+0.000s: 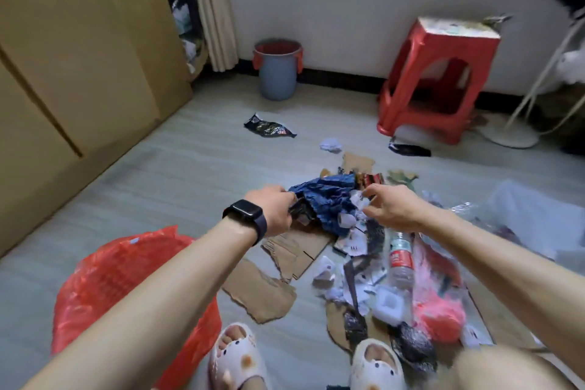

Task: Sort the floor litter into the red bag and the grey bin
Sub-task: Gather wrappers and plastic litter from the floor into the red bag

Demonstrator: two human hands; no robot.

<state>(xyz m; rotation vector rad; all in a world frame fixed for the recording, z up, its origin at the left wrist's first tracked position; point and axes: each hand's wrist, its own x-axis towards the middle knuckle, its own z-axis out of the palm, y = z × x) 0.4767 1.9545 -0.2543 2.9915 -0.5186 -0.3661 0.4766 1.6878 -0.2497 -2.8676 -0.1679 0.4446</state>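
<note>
One red bag [110,279], one grey bin [278,79]

Nothing legible here: the red label on the plastic bottle [401,260] and the print on the black wrapper [269,129] blur beyond reading.

One bin [278,81], one bag [104,282], one stool [408,79].

pale floor [164,174], white wall [348,3], red stool [443,79], cardboard boxes [79,57]
</note>
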